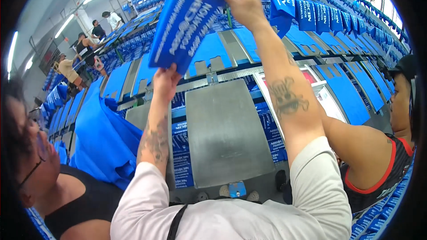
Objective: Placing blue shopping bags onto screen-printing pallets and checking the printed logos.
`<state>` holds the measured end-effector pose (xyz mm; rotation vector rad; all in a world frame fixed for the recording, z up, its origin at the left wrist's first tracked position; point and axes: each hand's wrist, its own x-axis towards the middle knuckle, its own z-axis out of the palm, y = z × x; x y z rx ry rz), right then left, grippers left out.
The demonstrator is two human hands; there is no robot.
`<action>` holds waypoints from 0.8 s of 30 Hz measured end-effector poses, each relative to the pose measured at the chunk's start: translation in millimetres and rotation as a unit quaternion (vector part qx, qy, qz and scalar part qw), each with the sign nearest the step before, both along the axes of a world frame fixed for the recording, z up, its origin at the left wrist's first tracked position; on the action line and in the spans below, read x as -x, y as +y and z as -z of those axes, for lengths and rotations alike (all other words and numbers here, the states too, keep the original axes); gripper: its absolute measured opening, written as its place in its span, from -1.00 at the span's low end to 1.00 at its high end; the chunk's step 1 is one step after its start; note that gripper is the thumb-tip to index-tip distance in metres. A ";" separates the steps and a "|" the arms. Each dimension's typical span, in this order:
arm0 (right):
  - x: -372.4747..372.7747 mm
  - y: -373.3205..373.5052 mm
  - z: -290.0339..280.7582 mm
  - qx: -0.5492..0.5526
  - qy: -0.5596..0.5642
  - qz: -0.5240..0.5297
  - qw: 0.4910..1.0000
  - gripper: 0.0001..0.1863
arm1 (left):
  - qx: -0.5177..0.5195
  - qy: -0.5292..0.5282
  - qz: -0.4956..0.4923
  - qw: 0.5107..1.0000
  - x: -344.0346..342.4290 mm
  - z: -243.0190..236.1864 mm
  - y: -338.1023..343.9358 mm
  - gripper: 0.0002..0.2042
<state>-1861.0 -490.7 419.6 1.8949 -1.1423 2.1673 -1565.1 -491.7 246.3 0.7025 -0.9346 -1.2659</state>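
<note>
A blue fabric panel with white print point(184, 22) is raised at arm's length in front of me, tilted. My left hand point(166, 82) pinches its lower edge. My right hand point(243, 3) is closed at its upper right edge, the thumb against the printed face; its other fingers are partly hidden. Below and between my forearms lies a bare grey metal board point(229, 135), close to my body. Behind the panel, blue fabric pieces point(209, 53) lie flat on a row of similar boards.
A co-worker point(89, 191) stands close on my left beside a draped heap of blue cloth point(104, 133). Another co-worker point(378, 164) is close on my right, near a white-framed screen point(322, 91). Printed blue pieces hang point(320, 18) at the far right. Several people work far left.
</note>
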 end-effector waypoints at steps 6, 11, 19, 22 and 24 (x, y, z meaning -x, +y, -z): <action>-13.3 24.7 176.2 -0.043 0.123 -0.020 0.991 -0.30 | -0.046 0.085 -0.011 0.995 0.5 -61.1 -158.8 -0.88; 2.4 212.2 386.6 -0.510 0.164 -0.042 0.843 -0.33 | -0.095 0.124 -0.038 0.987 -11.4 -59.8 -200.2 -0.80; 6.5 313.2 463.2 -0.398 0.295 0.027 0.868 -0.67 | -0.121 0.010 -0.037 0.992 -24.4 -30.4 -180.9 -0.72; 1.2 309.3 461.1 -0.368 0.258 0.069 0.891 -0.80 | -0.114 -0.046 -0.062 0.990 -26.0 -32.2 -181.9 -0.71; -0.2 309.0 459.1 -0.360 0.245 0.069 0.898 -0.82 | -0.135 -0.100 -0.098 0.981 -27.7 -26.7 -187.4 -0.74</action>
